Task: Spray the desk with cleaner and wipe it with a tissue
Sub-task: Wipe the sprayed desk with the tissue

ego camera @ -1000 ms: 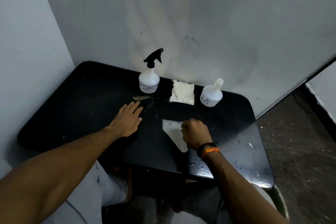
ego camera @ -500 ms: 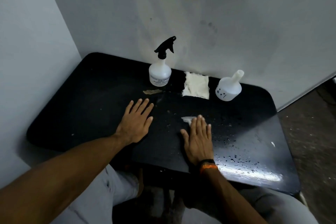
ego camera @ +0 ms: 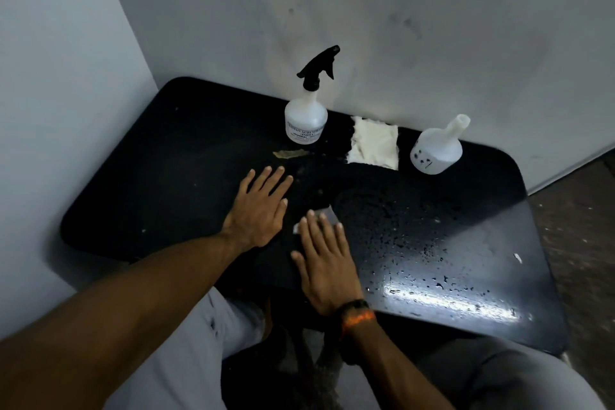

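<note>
Right hand (ego camera: pixel 327 271), fingers flat and extended, presses a tissue (ego camera: pixel 324 215) onto the wet black desk (ego camera: pixel 432 226); left hand (ego camera: pixel 261 210) rests open-palmed beside it; spray bottle (ego camera: pixel 306 120) stands far.

Right hand (ego camera: pixel 324 268) lies flat, fingers extended, pressing a tissue (ego camera: pixel 324 215) against the black desk (ego camera: pixel 166 160). Left hand (ego camera: pixel 261 208) rests flat beside it. Droplets cover the desk's right half. Spray bottle (ego camera: pixel 306 121) stands upright at the wall.

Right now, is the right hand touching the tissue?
Touching. The head view shows the right hand pressed flat on the tissue, which peeks out past its fingertips.
</note>
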`<state>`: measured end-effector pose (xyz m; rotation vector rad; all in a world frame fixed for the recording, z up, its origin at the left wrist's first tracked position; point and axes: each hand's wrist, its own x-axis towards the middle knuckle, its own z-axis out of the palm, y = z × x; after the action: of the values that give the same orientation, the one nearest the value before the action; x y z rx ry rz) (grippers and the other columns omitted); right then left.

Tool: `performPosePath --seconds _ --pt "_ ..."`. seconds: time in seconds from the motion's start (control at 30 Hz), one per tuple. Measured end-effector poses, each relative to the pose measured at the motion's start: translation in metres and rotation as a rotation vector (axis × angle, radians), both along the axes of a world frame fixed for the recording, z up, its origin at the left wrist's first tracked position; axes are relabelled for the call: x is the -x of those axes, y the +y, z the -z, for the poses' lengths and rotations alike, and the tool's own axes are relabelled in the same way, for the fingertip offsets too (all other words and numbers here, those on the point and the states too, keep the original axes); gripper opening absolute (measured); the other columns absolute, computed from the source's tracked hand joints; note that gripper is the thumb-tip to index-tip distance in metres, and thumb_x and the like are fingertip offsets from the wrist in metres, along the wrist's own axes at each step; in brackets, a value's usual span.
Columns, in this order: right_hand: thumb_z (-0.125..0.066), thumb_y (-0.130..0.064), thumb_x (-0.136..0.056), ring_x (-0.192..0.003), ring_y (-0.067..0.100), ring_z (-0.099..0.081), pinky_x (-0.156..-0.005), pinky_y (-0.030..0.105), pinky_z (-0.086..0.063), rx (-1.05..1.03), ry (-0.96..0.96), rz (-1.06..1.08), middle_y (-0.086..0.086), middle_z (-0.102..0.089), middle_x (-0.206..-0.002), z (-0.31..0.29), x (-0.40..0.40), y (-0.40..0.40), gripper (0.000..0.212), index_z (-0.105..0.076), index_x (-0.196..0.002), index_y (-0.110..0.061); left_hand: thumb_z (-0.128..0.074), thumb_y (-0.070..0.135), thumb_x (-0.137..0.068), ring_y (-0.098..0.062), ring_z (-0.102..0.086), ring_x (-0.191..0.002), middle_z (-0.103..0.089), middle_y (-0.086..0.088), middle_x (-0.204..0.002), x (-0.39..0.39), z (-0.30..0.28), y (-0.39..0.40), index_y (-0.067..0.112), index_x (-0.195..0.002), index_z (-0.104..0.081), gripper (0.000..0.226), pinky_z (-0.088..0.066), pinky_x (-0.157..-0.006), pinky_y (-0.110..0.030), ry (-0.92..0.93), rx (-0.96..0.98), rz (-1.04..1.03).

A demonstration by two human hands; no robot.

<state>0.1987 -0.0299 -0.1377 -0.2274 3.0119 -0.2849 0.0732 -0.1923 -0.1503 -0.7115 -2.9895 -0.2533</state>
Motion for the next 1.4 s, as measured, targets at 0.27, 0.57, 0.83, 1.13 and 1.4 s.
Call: performPosePath --seconds 0.27,0.57,0.83,1.13,1.4 --pt "-0.021 -0.046 -0.106 -0.155 0.031 -0.002 -0.125 0.048 0.0 -0.042 -0.031 0.455 0.018 -0.008 -0.166 -0.004 0.052 0.056 0.068 -0.016 -0.157 -0.002 -0.028 0.035 -0.102 -0.023 -0.025 -0.151 -0.03 -0.003 -0.163 -0.001 0.0 0.001 0.021 -0.155 -0.034 0.055 -0.016 -0.124 -0.049 -0.025 0.009 0.007" --pt "-0.028 -0.027 -0.104 -0.155 0.029 -0.001 -0.125 0.048 0.001 -0.008 0.009 0.02 0.016 -0.009 -0.166 0.003 0.075 -0.027 0.059 -0.017 -0.158 -0.005 -0.026 0.029 -0.103 -0.02 -0.018 -0.154 -0.024 -0.002 -0.165 0.003 0.004 -0.003 0.015 -0.156 -0.029 0.055 -0.01 -0.125 -0.046 -0.031 -0.008 0.018" --pt "-0.024 -0.047 -0.104 -0.155 0.023 -0.01 -0.124 0.05 -0.014 0.021 0.049 0.325 0.01 -0.021 -0.165 0.007 -0.053 0.008 0.065 -0.029 -0.155 -0.007 -0.026 0.029 -0.1 -0.022 -0.025 -0.152 -0.03 -0.002 -0.163 0.001 0.003 -0.003 0.014 -0.154 -0.034 0.057 -0.014 -0.125 -0.047 -0.03 -0.017 -0.005" --pt "-0.019 -0.051 -0.105 -0.155 0.031 0.0 -0.124 0.055 0.0 -0.004 -0.015 0.378 0.014 -0.004 -0.167 0.004 0.038 -0.013 0.069 -0.015 -0.159 -0.008 -0.024 0.031 -0.1 -0.022 -0.025 -0.152 -0.03 -0.002 -0.163 0.002 0.001 0.001 0.015 -0.154 -0.034 0.058 -0.016 -0.124 -0.047 -0.039 0.017 -0.008" --pt "-0.021 -0.054 -0.102 -0.156 0.024 -0.001 -0.125 0.051 -0.007 -0.015 0.018 0.532 0.004 -0.012 -0.167 0.011 -0.061 0.015 0.069 -0.02 -0.158 -0.015 -0.031 0.026 -0.102 -0.024 -0.027 -0.151 -0.033 -0.004 -0.162 -0.001 -0.001 0.003 0.013 -0.153 -0.037 0.053 -0.016 -0.124 -0.048 -0.017 0.006 -0.01"
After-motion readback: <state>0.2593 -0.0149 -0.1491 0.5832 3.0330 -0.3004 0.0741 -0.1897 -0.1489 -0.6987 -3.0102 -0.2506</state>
